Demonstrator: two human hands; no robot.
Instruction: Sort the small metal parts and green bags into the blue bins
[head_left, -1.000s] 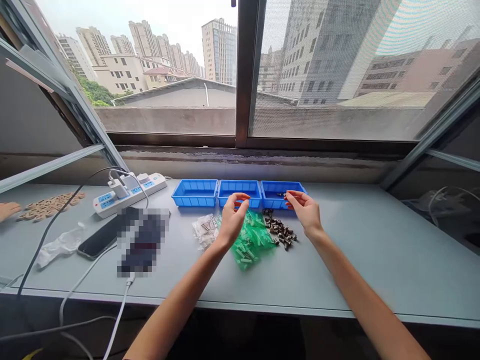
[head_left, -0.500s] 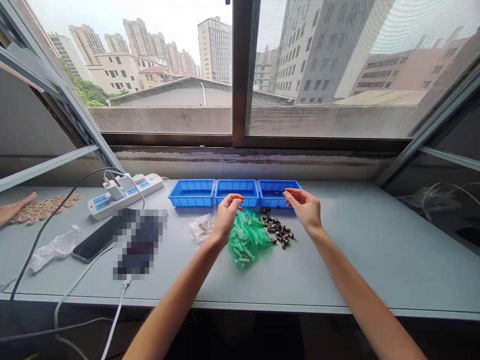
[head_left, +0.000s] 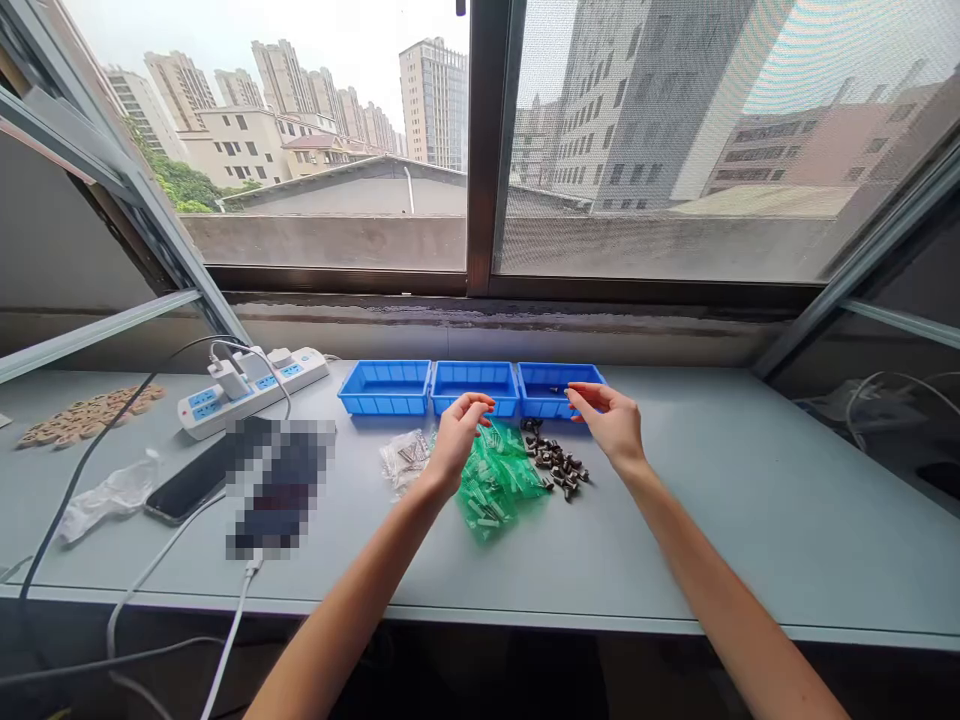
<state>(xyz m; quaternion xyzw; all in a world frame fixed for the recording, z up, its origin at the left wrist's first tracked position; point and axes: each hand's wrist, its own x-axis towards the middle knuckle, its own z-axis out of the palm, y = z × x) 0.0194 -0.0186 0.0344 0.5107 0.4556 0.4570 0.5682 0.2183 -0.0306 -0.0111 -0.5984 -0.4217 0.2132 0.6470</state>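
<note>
My right hand (head_left: 611, 425) is pinched at the front of the right blue bin (head_left: 536, 408); whatever sits at its fingertips is too small to name. A small dark screw-like piece (head_left: 554, 389) lies inside that bin. Over the upper left of a green plastic bag (head_left: 487, 490) of pale slim pieces, my left hand (head_left: 457, 435) is closed, its fingers curled towards the thumb. What it may hold is hidden. Between the hands lies a pile of dark metal screws (head_left: 562, 465). A clear bag of small metal parts (head_left: 405, 455) rests left of the green bag.
The middle blue bin (head_left: 472, 375) and left blue bin (head_left: 385, 404) adjoin the right one along the window wall. Leftward are a power strip (head_left: 300, 372), a dark phone (head_left: 187, 490), cables, crumpled clear plastic (head_left: 112, 500) and flat wooden pieces (head_left: 86, 418).
Another person's hand has left the wooden pieces at the far left. My left hand has shifted slightly to the right; my right hand stays at the right bin.
</note>
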